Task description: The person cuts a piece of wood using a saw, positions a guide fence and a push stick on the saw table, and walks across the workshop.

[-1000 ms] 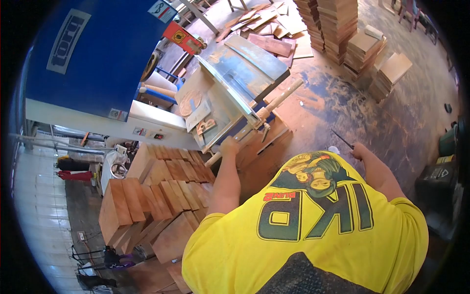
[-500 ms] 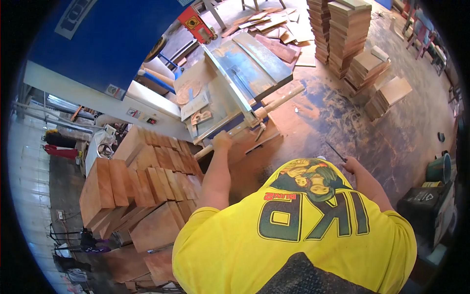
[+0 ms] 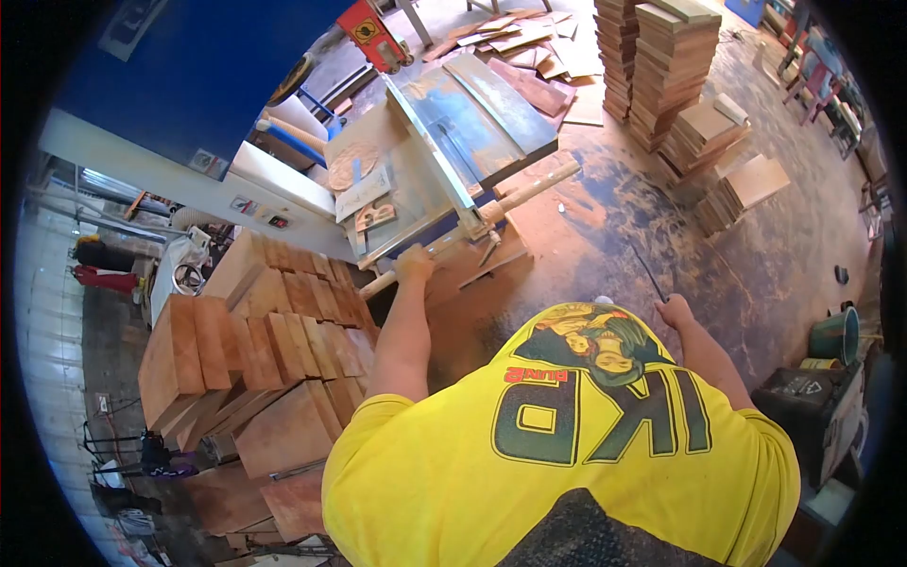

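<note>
My left hand (image 3: 413, 264) is at the front edge of a table saw (image 3: 487, 123), its fingers closed over the round front rail (image 3: 534, 189). Just right of it, the saw's fence (image 3: 430, 146) runs across the table, with a clamp handle (image 3: 489, 250) hanging below. On the table left of the fence lie a flat board piece (image 3: 364, 197) and a small wooden piece with cut-out holes (image 3: 376, 216). Out to the right, my right hand (image 3: 674, 310) is closed around a thin dark rod (image 3: 648, 272) that points forward over the floor.
Stacked thick wooden blocks (image 3: 274, 331) stand close on my left. Tall board stacks (image 3: 661, 71) and lower ones (image 3: 742, 194) rise ahead right. Loose boards (image 3: 539, 61) lie beyond the saw. Sawdust covers the floor (image 3: 605, 222). A dark bin (image 3: 803, 406) and bucket (image 3: 836, 335) stand right.
The view has shifted slightly, so the saw and block stack appear farther left. My left hand remains on the rail; the rod in my right hand points a little more steeply forward.
</note>
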`<move>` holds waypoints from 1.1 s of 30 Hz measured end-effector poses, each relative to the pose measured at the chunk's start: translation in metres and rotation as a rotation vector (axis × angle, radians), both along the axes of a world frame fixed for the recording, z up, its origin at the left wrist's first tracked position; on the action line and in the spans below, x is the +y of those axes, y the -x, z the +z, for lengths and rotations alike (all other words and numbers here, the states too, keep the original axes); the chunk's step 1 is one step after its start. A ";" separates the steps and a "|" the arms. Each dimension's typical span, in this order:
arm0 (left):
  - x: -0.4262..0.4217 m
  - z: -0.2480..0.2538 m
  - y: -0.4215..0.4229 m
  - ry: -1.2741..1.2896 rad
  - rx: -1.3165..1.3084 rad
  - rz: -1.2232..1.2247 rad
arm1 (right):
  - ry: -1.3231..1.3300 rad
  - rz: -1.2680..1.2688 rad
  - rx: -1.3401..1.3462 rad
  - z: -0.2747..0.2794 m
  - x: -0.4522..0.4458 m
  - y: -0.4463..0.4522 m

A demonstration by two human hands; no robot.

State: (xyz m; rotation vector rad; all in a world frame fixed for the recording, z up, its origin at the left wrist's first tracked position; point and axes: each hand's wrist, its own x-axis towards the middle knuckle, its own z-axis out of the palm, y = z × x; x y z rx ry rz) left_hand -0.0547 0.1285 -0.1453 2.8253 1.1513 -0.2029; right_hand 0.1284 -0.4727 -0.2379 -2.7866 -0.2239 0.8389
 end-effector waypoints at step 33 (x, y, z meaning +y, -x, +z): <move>-0.302 -0.123 0.085 0.998 -0.086 0.557 | -0.931 0.687 0.049 0.202 0.291 -0.273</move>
